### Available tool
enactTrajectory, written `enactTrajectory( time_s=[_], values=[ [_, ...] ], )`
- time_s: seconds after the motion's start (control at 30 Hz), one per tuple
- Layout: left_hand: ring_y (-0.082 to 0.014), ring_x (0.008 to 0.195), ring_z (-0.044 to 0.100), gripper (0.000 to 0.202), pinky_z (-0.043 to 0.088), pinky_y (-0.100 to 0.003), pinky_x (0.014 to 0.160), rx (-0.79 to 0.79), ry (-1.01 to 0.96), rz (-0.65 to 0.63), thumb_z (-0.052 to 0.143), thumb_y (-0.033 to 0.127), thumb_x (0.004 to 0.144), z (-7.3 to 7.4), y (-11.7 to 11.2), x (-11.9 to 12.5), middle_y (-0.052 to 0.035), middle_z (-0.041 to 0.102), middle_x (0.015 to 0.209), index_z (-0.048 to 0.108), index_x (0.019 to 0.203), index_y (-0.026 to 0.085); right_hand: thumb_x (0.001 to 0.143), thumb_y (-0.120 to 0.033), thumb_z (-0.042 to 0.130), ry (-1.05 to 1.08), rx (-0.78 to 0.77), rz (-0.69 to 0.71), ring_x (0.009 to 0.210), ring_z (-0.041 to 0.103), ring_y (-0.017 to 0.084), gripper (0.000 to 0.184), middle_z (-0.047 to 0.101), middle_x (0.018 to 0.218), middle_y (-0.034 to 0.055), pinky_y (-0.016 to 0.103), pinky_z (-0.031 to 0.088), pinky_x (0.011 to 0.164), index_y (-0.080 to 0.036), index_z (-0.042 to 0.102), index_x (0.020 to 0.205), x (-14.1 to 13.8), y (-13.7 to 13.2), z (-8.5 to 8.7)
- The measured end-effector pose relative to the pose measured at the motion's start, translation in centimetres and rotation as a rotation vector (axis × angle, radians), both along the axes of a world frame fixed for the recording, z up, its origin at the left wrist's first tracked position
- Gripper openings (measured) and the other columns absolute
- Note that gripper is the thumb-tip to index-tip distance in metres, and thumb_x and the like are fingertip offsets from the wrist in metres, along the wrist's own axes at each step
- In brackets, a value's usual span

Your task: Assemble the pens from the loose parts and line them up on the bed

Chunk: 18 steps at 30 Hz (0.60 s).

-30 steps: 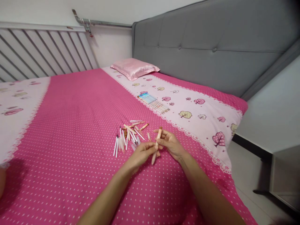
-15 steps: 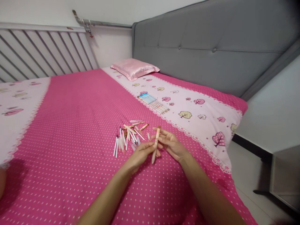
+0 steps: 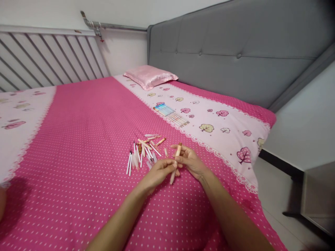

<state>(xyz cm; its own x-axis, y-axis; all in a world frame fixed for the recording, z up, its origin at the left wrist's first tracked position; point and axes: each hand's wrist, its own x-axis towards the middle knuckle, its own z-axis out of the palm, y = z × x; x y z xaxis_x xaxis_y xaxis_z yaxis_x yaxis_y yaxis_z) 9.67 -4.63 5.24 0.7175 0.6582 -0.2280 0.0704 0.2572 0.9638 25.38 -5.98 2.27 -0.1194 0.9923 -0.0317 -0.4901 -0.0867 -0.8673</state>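
Between my two hands a pen [image 3: 178, 150] is held tilted over the bed, its brown end up and its pale tip pointing down. My left hand [image 3: 161, 170] pinches the lower part, and the fingers cover the middle. My right hand [image 3: 190, 161] grips the orange upper part between thumb and fingers. Just left of and beyond my hands lies a loose pile of pen parts [image 3: 143, 148]: white refills with dark ends, pale barrels and brown-ended pieces. A small pale pink piece [image 3: 165, 152] lies close to my right fingertips.
A neat row of pens [image 3: 174, 115], some blue and some cream, lies farther back on the bedspread [image 3: 86, 139]. A pink pillow [image 3: 150, 76] rests near the grey headboard [image 3: 222, 55]. A radiator [image 3: 47, 59] stands at the left wall.
The pen's brown end has shifted slightly right and down, and my fingers have closed over more of its middle. The pile and the row of pens are unchanged.
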Motion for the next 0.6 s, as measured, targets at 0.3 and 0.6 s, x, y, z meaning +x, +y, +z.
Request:
enactTrajectory(
  time_s=[0.3, 0.6],
  values=[
    [-0.0115, 0.054, 0.055, 0.029, 0.044, -0.028, 0.059, -0.003, -0.031, 0.022, 0.053, 0.037, 0.084, -0.1, 0.2, -0.3, -0.0074, 0.066, 0.074, 0.065, 0.091, 0.012, 0.071, -0.026, 0.071, 0.062, -0.02, 0.039, 0.062, 0.056, 0.008, 0.043, 0.067, 0.099, 0.0051, 0.023, 0.051, 0.063, -0.022, 0.059, 0.112, 0.1, -0.2, 1.1],
    [-0.0103, 0.052, 0.055, 0.029, 0.044, -0.028, 0.064, 0.029, -0.023, 0.032, 0.055, 0.039, 0.082, -0.1, 0.1, -0.1, -0.0071, 0.067, 0.073, 0.065, 0.08, 0.011, 0.065, -0.019, 0.075, 0.054, -0.016, 0.053, 0.05, 0.053, 0.005, 0.043, 0.069, 0.082, 0.0012, 0.019, 0.048, 0.053, -0.02, 0.063, 0.107, 0.2, -0.1, 0.5]
  ],
)
